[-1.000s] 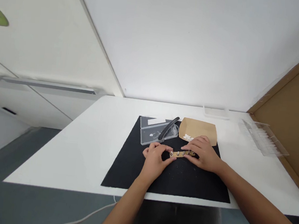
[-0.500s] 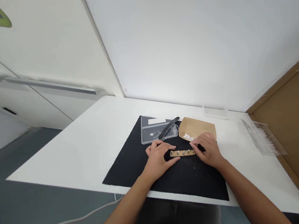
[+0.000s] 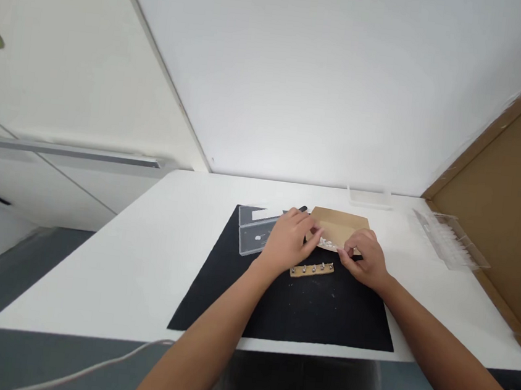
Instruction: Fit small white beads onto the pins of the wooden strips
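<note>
My left hand [image 3: 289, 240] is over the left side of a shallow brown cardboard tray [image 3: 341, 223], its thumb and fingertips drawn nearly together. At the tray's front right edge, my right hand [image 3: 366, 259] is closed in a pinch. What either hand holds, if anything, is too small to make out. Small white pieces [image 3: 327, 243] lie in the front of the tray between the hands. Nearer me, untouched, a tan strip [image 3: 312, 270] with several upright metal studs rests on the black mat [image 3: 317, 316]. Behind my left hand, a clear hinged plastic case [image 3: 253, 238] lies open, partly hidden.
A black tool handle [image 3: 303, 209] peeks out behind my left hand. Further back on the white table [image 3: 143, 251] is a clear shallow tray [image 3: 369, 198]. To the right, a clear rack [image 3: 451, 243] stands near a brown cardboard panel [image 3: 508, 184].
My left hand has left the studded strip and moved up and right to the cardboard tray. My right hand stays near the tray's front edge, a little further from the strip.
</note>
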A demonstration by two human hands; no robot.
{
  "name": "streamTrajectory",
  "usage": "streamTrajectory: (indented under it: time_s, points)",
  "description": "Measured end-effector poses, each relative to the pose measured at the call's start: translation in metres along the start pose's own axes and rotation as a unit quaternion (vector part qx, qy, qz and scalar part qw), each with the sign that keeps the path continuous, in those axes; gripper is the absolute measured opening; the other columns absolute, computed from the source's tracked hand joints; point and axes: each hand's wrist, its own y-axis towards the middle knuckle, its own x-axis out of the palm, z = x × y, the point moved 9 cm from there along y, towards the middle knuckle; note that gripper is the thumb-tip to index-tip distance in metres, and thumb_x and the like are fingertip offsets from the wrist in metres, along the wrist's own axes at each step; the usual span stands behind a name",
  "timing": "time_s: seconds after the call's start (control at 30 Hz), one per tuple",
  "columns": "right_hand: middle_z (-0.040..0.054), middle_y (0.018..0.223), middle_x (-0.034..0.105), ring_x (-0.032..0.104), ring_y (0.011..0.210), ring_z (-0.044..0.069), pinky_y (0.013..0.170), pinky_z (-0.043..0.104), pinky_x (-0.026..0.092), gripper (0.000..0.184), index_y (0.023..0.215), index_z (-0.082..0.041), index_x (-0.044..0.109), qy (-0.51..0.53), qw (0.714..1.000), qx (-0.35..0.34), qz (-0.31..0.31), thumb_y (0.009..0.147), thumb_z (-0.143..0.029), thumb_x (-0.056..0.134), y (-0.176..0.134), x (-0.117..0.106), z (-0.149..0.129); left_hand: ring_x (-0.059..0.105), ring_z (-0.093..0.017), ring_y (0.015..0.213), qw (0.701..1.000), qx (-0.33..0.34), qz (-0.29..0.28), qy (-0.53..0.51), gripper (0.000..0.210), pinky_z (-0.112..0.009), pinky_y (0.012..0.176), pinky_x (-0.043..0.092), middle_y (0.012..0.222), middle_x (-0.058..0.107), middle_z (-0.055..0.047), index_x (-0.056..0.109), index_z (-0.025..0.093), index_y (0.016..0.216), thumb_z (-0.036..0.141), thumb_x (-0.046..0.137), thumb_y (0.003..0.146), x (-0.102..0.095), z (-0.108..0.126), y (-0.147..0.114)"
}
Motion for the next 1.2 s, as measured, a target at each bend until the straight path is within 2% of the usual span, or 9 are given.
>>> streamTrajectory:
  time_s: [0.07, 0.2, 0.33, 0.47, 0.53, 0.67, 0.83, 1.03, 1.2]
  points:
    - [-0.0029, 0.070, 0.062, 0.058, 0.069, 0.017, 0.076, 0.038, 0.042, 0.021, 0.083, -0.024, 0.059, -0.011, 1.000, -0.004, 0.009, 0.099, -0.024, 0.073, 0.001, -0.003, -0.002, 0.059, -0.023, 0.084, 0.999, 0.030, 0.018, -0.019, 0.021, -0.039, 0.082, 0.049, 0.082, 0.069, -0.006, 0.065, 0.019, 0.091, 0.026, 0.053, 0.107, 0.003, -0.007, 0.009]
    - [-0.0019, 0.076, 0.072, 0.065, 0.073, 0.018, 0.076, 0.038, 0.047, 0.019, 0.086, -0.025, 0.066, -0.029, 0.998, -0.020, 0.044, 0.096, -0.027, 0.081, 0.002, -0.011, -0.005, 0.056, -0.020, 0.078, 0.992, 0.113, -0.023, -0.052, 0.017, -0.036, 0.077, 0.049, 0.080, 0.067, -0.004, 0.064, 0.020, 0.092, 0.026, 0.056, 0.106, 0.011, -0.005, -0.006]
    - [-0.0007, 0.079, 0.077, 0.070, 0.076, 0.021, 0.077, 0.040, 0.053, 0.012, 0.092, -0.026, 0.073, -0.030, 0.998, 0.001, 0.059, 0.093, -0.023, 0.084, -0.001, -0.016, -0.002, 0.052, -0.018, 0.071, 0.986, 0.124, -0.091, -0.057, 0.021, -0.036, 0.076, 0.048, 0.076, 0.064, -0.003, 0.066, 0.020, 0.087, 0.026, 0.057, 0.105, 0.010, -0.007, -0.024]
    - [-0.0002, 0.087, 0.081, 0.073, 0.082, 0.021, 0.082, 0.042, 0.055, 0.013, 0.099, -0.028, 0.076, -0.021, 0.998, 0.020, 0.049, 0.094, -0.016, 0.081, -0.004, -0.017, 0.002, 0.055, -0.019, 0.076, 0.985, 0.115, -0.113, -0.056, 0.021, -0.036, 0.076, 0.050, 0.078, 0.065, -0.004, 0.073, 0.020, 0.091, 0.033, 0.061, 0.103, 0.008, -0.009, -0.025]
    - [-0.0004, 0.090, 0.081, 0.073, 0.083, 0.021, 0.084, 0.042, 0.054, 0.014, 0.100, -0.028, 0.076, -0.025, 0.999, 0.021, 0.030, 0.096, -0.015, 0.078, -0.006, -0.014, 0.005, 0.056, -0.021, 0.082, 0.986, 0.108, -0.112, -0.061, 0.022, -0.036, 0.077, 0.051, 0.081, 0.067, -0.006, 0.074, 0.019, 0.092, 0.036, 0.063, 0.102, 0.008, -0.008, -0.025]
    - [0.0012, 0.092, 0.079, 0.071, 0.085, 0.022, 0.085, 0.043, 0.051, 0.012, 0.102, -0.026, 0.073, -0.054, 0.998, 0.028, -0.010, 0.100, -0.015, 0.071, -0.006, -0.007, 0.013, 0.056, -0.023, 0.085, 0.981, 0.103, -0.151, -0.066, 0.025, -0.037, 0.079, 0.052, 0.083, 0.068, -0.007, 0.077, 0.018, 0.096, 0.038, 0.062, 0.103, 0.019, -0.002, -0.028]
    - [0.0032, 0.092, 0.074, 0.067, 0.085, 0.023, 0.083, 0.043, 0.048, 0.007, 0.098, -0.025, 0.070, -0.081, 0.996, 0.037, -0.015, 0.098, -0.021, 0.075, -0.005, -0.008, 0.018, 0.057, -0.023, 0.086, 0.972, 0.107, -0.199, -0.071, 0.027, -0.039, 0.082, 0.052, 0.085, 0.068, -0.008, 0.081, 0.021, 0.095, 0.039, 0.061, 0.103, 0.028, 0.004, -0.031]
    - [0.0027, 0.087, 0.070, 0.066, 0.084, 0.023, 0.083, 0.042, 0.046, 0.014, 0.090, -0.024, 0.064, -0.089, 0.995, 0.051, -0.011, 0.098, -0.027, 0.075, -0.005, -0.010, 0.023, 0.060, -0.024, 0.087, 0.967, 0.115, -0.213, -0.078, 0.023, -0.041, 0.089, 0.053, 0.086, 0.069, -0.008, 0.082, 0.024, 0.095, 0.037, 0.064, 0.102, 0.032, 0.003, -0.033]
    - [0.0000, 0.078, 0.068, 0.064, 0.074, 0.020, 0.078, 0.040, 0.046, 0.015, 0.089, -0.025, 0.063, -0.097, 0.995, 0.022, 0.016, 0.099, -0.023, 0.074, -0.004, -0.018, 0.018, 0.064, -0.023, 0.086, 0.964, 0.108, -0.223, -0.095, 0.024, -0.043, 0.092, 0.052, 0.087, 0.074, -0.007, 0.080, 0.022, 0.097, 0.034, 0.061, 0.104, 0.034, 0.003, -0.033]
